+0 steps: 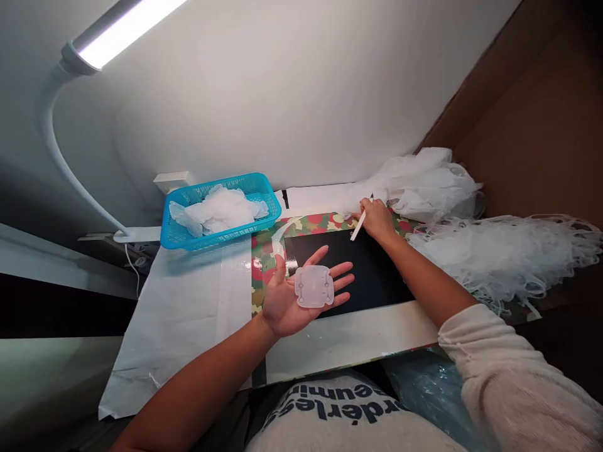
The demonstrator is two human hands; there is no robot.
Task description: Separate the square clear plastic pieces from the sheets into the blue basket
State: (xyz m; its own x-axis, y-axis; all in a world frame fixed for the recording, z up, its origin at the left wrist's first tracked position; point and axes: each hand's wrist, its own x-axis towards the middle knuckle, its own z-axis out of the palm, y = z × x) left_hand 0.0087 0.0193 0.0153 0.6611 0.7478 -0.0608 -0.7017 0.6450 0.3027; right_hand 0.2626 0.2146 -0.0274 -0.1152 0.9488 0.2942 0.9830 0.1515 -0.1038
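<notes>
Lamp (136, 31): a lit tube on a bent white neck, reaching in from the far left.
White paper (188, 307): a creased covering over the left end of the desk (348, 342).
Blue basket (226, 236): stood at the back near the wall (282, 113), with a loose pile of translucent pieces (221, 210) in it.
Left grip (285, 307): lay palm up, thumb and fingers spread wide, bearing a plate without clasping it.
Translucent plate (314, 287): rested flat across the palm and the roots of the fingers; nearly square with rounded corners, it showed no clear long axis.
Plate from the right grip (378, 220): it lay to the left and nearer the person's body, well apart, with the left grip directly beneath it; this gap seemed the relation that counted most.
Black mat (372, 276): spread under and between the two arms, inside a camouflage-patterned border (264, 276).
White stick (358, 226): slim, its long axis slanting from a dark end beyond the fingers down toward the plate's side, the pale end free.
Right grip: bent closed around the stick at the mat's far edge; whether the fingertips also had hold of anything else could not be told.
White heap (424, 182): filmy stuff, just beside and beyond the right grip.
Stringy heap (509, 251): looped translucent strands, right of the right forearm.
Cardboard (541, 113): a brown panel that rose behind both heaps at the far right.
</notes>
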